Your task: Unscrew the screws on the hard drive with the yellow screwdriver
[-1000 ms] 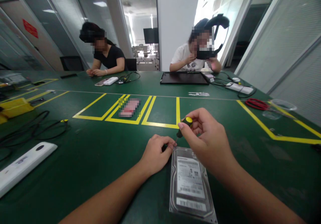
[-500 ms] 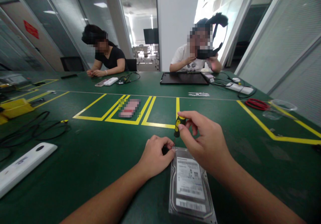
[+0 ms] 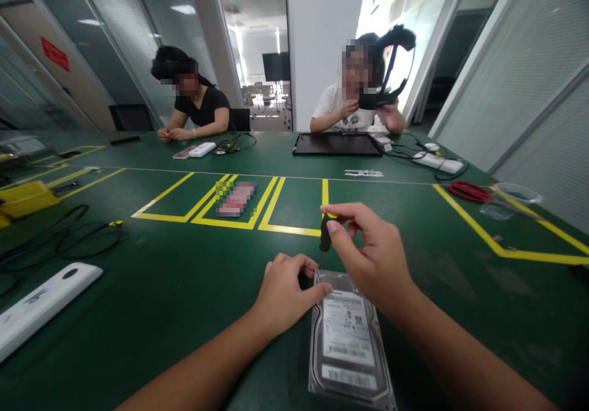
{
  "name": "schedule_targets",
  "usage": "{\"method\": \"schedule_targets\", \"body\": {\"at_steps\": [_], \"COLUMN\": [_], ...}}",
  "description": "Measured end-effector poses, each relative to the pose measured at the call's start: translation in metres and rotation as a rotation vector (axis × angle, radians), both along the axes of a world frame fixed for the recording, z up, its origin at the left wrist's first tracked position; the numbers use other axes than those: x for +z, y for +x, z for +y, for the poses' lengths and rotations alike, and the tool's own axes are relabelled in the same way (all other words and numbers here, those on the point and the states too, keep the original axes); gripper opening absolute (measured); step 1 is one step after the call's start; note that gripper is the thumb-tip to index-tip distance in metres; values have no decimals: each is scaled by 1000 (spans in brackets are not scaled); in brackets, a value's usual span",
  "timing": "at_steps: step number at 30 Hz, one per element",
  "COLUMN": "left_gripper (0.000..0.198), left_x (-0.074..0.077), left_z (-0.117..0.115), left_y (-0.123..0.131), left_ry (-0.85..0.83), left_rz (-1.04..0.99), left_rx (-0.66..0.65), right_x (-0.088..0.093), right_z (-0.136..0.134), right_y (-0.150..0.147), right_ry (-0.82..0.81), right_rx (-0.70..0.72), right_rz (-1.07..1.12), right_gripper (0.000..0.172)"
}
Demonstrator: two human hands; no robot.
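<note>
A silver hard drive [image 3: 347, 343] with a white label lies flat on the green table [image 3: 175, 300] in front of me. My left hand [image 3: 283, 291] rests at the drive's far left corner, fingers curled, thumb pressing on its top edge. My right hand [image 3: 368, 254] pinches a small black and yellow screwdriver [image 3: 324, 233] by its handle. The screwdriver stands nearly upright, its tip down at the drive's far left corner, close to my left fingers.
Yellow tape boxes [image 3: 276, 205] mark the table beyond my hands. A white device [image 3: 41, 303] and black cables [image 3: 59, 236] lie at the left. Red cable [image 3: 469, 191] and a clear cup [image 3: 510, 199] sit at the right. Two people sit at the far side, with a black tray [image 3: 338, 144].
My right hand has swung the screwdriver from tilted to nearly upright over the drive's corner. My left hand has shifted so that its thumb lies on the drive's edge.
</note>
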State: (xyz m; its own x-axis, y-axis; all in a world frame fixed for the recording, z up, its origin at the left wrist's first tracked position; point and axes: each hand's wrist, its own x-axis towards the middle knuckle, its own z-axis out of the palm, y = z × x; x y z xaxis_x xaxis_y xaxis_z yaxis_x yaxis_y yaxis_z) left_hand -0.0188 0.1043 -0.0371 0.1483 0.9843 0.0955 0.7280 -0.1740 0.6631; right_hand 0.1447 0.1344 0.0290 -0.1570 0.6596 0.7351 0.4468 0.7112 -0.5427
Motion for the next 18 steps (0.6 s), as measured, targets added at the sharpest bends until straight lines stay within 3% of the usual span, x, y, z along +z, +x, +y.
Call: {"method": "schedule_targets", "body": {"at_steps": [4,8,14,18], "left_gripper": [26,27,27,29], "left_x": [1,1,1,0], "left_z": [0,2,2,2], "left_y": [1,1,1,2], "left_ry": [13,6,-15,-11], "left_rz": [42,80,69,78], "left_rx": [8,8,0,7], "right_x": [1,0,-1,0], "right_z": [-1,-1,0,0], "right_y": [-5,-9,-11,-13], "right_ry": [48,96,20,13], "right_rx": [86,60,110,131], "right_rz": [20,68,9,27], "right_gripper": [15,11,22,18]}}
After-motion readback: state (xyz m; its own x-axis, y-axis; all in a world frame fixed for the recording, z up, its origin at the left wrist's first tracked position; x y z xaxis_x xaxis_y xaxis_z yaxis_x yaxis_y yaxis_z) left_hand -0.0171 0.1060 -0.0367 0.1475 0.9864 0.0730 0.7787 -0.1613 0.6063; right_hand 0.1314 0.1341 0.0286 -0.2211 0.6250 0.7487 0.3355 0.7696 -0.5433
